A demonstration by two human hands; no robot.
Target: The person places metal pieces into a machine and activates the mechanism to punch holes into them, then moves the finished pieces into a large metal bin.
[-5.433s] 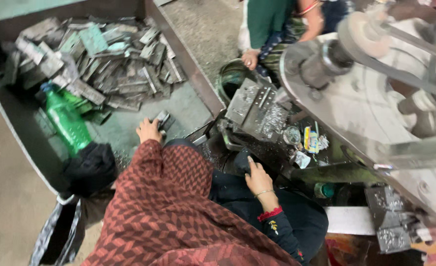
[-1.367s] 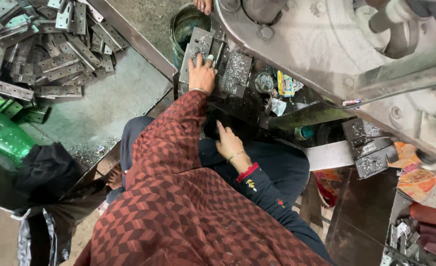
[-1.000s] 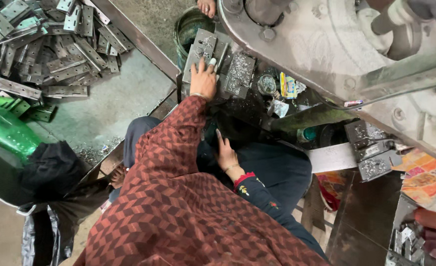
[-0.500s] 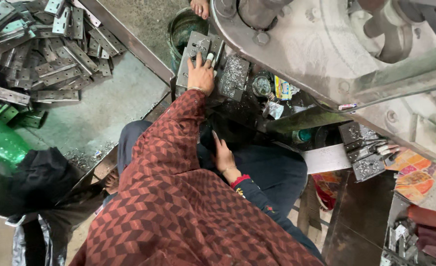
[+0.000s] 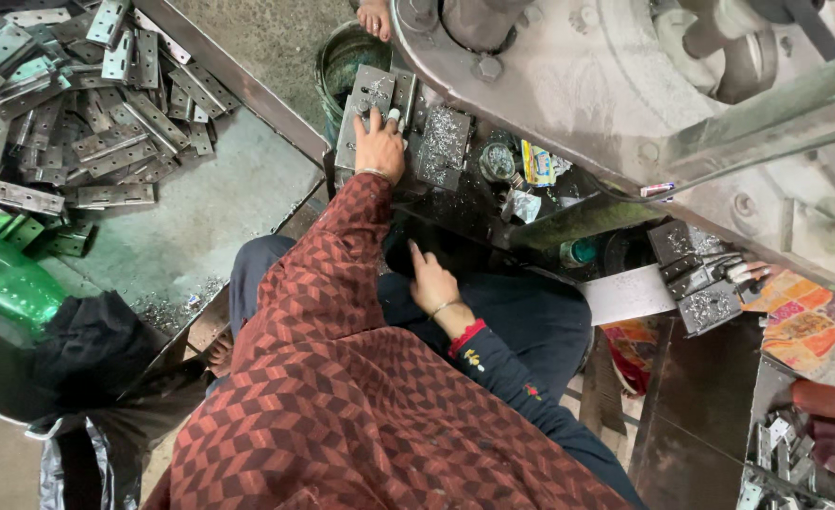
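2 hands are in view, both the person's own. The left hand reaches out from a red checked sleeve and lies flat on a grey steel block at the foot of the press. Its grip is open, fingers spread and pressing down on the block's top face, closed round nothing. Whether a small part sits under the fingertips cannot be told. The right hand is nearer the body, well back from the press, resting on the lap with fingers loose and the grip slack and empty.

1 more block, strewn with bright chips, sits just right of the first, closer under the press frame. Left of the press and well apart from it, a pile of hinges lies in a tray, with a green bottle at its near end. A green bucket stands just behind the blocks, and another person's bare foot shows beyond it.

By the look of it, the step in hand is seating or steadying work on the block. Any further move there calls for the fingers to be clear of the press, and for the right hand, now idle, to come forward if a second grip is needed.
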